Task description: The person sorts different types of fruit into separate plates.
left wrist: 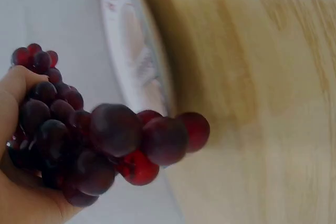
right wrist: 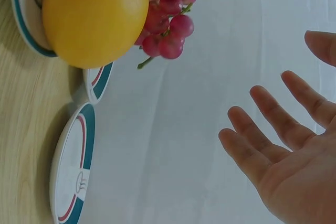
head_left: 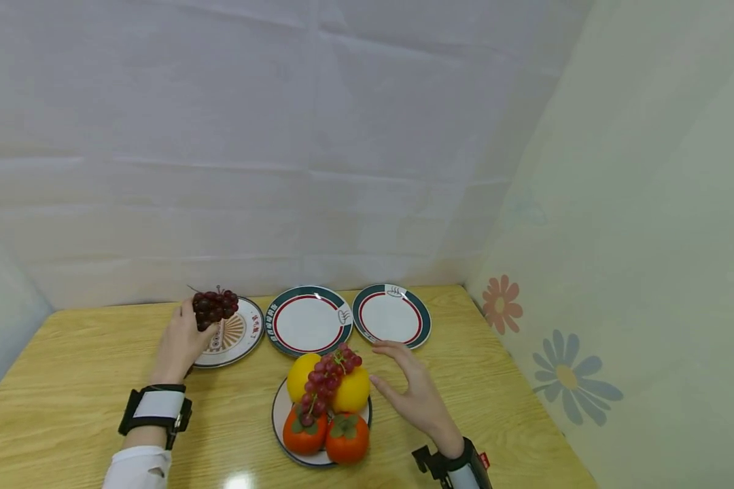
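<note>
My left hand grips a bunch of dark red grapes over the left plate, which has a fan-shaped print. In the left wrist view the dark grapes spill out past the thumb and fingers, with the plate's rim beyond them. My right hand is held with fingers spread and nothing in them, just right of a plate of fruit. On that plate are two yellow round fruits, a bunch of pinkish-red grapes lying over them, and two orange persimmons at the front.
Two green-rimmed plates stand along the back of the wooden table, a middle one and a right one. Behind them hangs a pale cloth wall. A wall with flower prints borders the right side.
</note>
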Action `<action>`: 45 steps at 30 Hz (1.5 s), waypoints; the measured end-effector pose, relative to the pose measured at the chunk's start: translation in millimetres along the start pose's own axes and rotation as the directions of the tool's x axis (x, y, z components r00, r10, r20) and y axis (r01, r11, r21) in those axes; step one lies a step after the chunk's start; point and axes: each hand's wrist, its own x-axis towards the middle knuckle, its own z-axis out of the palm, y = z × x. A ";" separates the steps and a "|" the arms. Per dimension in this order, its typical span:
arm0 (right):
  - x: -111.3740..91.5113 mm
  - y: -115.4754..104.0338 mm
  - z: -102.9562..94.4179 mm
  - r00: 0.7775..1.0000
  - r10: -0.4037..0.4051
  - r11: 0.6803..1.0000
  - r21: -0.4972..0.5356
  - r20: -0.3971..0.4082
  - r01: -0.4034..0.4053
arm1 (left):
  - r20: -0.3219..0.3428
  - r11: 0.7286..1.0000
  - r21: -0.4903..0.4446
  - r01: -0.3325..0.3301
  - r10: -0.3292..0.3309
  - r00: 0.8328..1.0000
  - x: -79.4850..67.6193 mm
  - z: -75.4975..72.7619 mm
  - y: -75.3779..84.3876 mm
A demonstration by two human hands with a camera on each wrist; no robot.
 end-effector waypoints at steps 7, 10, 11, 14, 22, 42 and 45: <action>-3.1 5.0 -2.1 1.000 0.022 0.999 -0.027 -0.009 -0.022 | -0.011 0.995 0.095 0.012 -0.011 1.000 4.3 10.4 -17.6; -3.0 4.6 -2.4 0.999 0.031 0.999 -0.029 -0.006 -0.031 | 0.014 0.991 0.132 0.023 -0.025 1.000 1.1 12.3 -20.9; -2.8 4.6 -2.3 0.999 0.032 0.999 -0.034 -0.006 -0.033 | 0.026 0.990 0.141 0.029 -0.033 0.999 0.0 12.4 -21.5; -2.0 5.3 -1.4 1.000 0.028 0.999 -0.043 -0.009 -0.029 | 0.070 0.986 0.158 0.044 -0.056 0.996 -2.8 12.2 -22.4; 11.1 4.5 4.2 0.999 0.030 0.998 -0.054 0.020 -0.029 | 0.120 0.975 0.220 0.016 -0.043 0.992 -12.0 6.7 -13.3; 46.3 25.6 40.3 0.893 0.124 0.990 -0.120 0.433 -0.079 | 0.151 0.972 0.197 -0.128 0.099 0.984 -97.7 5.2 68.4; 46.8 30.0 43.4 0.898 0.087 0.993 -0.114 0.432 -0.041 | 0.144 0.973 0.192 -0.131 0.104 0.984 -104.1 8.6 70.9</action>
